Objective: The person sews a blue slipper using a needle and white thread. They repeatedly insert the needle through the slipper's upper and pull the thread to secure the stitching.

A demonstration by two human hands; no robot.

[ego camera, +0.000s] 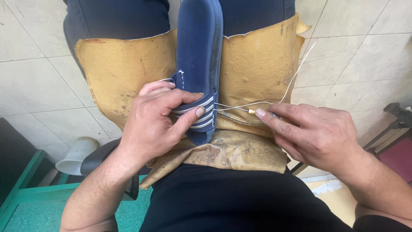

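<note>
A navy slide sandal (198, 47) with white stripes on its strap lies sole-up along my lap, on a worn tan leather sheet (124, 68). My left hand (156, 122) grips the striped strap, thumb pressed across the stripes. My right hand (317, 135) pinches a stitching awl (253, 111) whose thin metal needle points into the strap's right edge. White thread (296, 73) runs from the needle up and to the right over the leather. A short row of white stitches shows on the sandal's left side.
Pale floor tiles (34, 86) surround my knees. A white plastic cup (77, 154) lies on its side at lower left beside a green surface (34, 206). A dark stand and red object (397, 150) sit at the right edge.
</note>
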